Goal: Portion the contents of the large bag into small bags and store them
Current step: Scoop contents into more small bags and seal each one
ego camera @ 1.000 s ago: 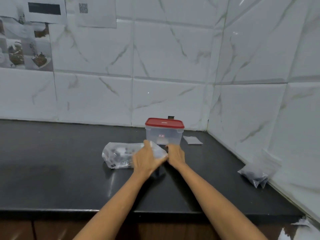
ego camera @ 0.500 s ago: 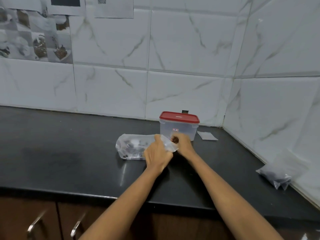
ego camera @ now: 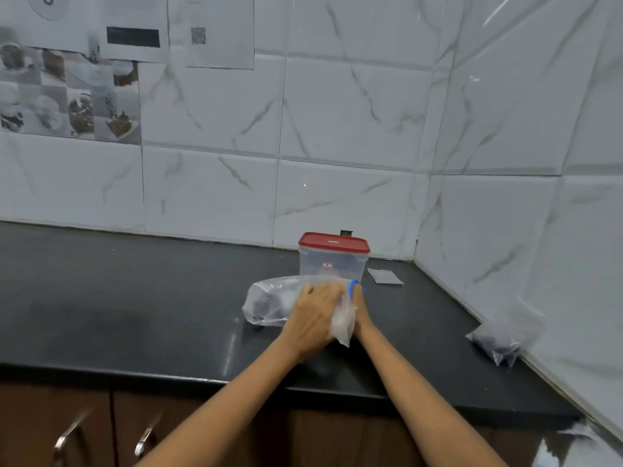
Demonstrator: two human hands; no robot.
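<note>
Gripping the bag (ego camera: 269, 301) at its gathered neck, the left hand (ego camera: 312, 318) curls around the plastic; right hand (ego camera: 359, 311) lies behind it, grip unclear.

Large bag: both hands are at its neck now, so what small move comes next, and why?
Probably lift the neck upright and spread it. The left hand grips the large bag where it bunches, the right hand sits behind the loose plastic, and the bag lies on its side on the counter.
</note>
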